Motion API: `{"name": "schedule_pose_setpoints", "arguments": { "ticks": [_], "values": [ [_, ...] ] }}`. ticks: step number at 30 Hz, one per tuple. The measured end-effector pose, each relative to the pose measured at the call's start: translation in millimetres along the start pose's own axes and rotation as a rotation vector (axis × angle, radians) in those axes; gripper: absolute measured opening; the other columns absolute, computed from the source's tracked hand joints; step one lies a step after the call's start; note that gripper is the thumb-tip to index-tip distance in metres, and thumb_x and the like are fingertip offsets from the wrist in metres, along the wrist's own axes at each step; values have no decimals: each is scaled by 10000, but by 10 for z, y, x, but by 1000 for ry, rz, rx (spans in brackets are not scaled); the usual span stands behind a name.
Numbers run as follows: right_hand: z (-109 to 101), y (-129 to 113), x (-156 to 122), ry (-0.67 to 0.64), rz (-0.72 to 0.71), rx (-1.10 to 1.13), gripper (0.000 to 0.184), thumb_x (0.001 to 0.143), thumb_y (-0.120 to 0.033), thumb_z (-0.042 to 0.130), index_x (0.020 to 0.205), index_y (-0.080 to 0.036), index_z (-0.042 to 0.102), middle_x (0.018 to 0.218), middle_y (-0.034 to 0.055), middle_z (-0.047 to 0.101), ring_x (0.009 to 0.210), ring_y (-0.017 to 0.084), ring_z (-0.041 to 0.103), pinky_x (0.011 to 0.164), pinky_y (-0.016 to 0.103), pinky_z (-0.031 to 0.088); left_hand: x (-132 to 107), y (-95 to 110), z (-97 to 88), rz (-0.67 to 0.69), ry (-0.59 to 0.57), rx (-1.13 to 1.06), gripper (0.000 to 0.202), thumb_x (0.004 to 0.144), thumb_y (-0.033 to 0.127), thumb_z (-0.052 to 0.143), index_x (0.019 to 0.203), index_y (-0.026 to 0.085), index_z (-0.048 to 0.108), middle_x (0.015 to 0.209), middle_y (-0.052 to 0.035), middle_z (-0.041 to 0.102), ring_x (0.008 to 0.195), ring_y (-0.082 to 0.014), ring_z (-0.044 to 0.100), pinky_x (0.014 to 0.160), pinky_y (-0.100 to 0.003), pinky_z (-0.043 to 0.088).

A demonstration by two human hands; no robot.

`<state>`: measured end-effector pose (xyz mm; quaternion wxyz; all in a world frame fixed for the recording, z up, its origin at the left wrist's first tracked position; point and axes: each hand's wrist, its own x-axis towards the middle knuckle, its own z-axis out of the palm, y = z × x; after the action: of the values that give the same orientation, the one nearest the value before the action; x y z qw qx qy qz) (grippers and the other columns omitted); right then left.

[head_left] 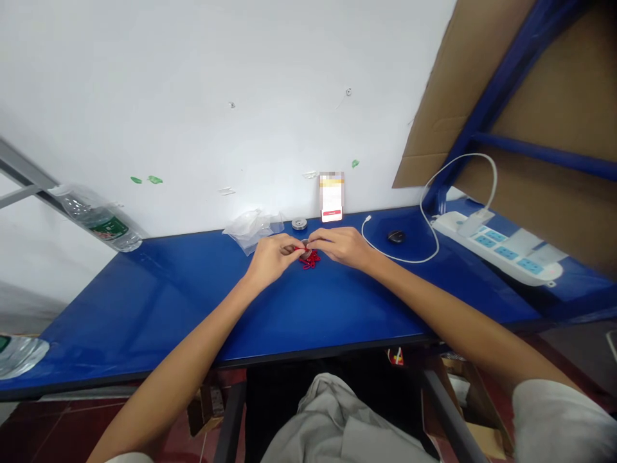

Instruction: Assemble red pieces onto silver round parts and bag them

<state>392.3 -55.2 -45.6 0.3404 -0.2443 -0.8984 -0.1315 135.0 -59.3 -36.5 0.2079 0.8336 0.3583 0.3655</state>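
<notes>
Above the middle of the blue table [308, 315], my left hand [272, 259] and my right hand [346, 245] meet fingertip to fingertip. My left thumb and fingers pinch a small red piece. The right fingers are pressed together at the same spot, and what lies between them is mostly hidden. Just below the fingertips is a little heap of small red looped pieces [310, 260], their exact kind too small to tell. Part of a round greyish thing shows between the hands. Behind them sits a round silver metal disc [299, 224].
A lit phone [331, 198] leans against the wall, beside a clear plastic bag [253, 228]. To the right are a white cable [409, 260], a black mouse-like object [396, 236] and a power strip [501, 251]. Water bottles [103, 222] stand at the left.
</notes>
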Motion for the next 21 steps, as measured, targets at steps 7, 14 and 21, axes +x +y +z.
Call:
{"name": "schedule_pose_setpoints", "arguments": {
  "ticks": [7,14,21],
  "values": [
    [14,-7,-1,25,-54,-60,302,1104,-141,523,1102,-263,799,1140,8,826,780,144,727,696,299,556,1,-2,-20,16,-57,3,136,971,322,750,983,216,833,949,-43,793,746,-160,733,752,-300,615],
    [31,-23,6,54,-77,-49,274,1099,-147,547,1097,-254,799,1108,13,826,733,142,703,687,301,536,14,2,-14,-37,-100,-42,161,972,368,762,978,225,835,967,-46,817,777,-187,751,768,-322,615],
    [70,-24,-3,45,73,20,275,1073,-132,560,1103,-264,800,1127,15,816,793,155,721,725,310,557,51,-36,-27,-107,-18,-134,293,954,467,789,1129,238,842,1054,-72,821,745,-179,736,698,-310,613]
  ]
}}
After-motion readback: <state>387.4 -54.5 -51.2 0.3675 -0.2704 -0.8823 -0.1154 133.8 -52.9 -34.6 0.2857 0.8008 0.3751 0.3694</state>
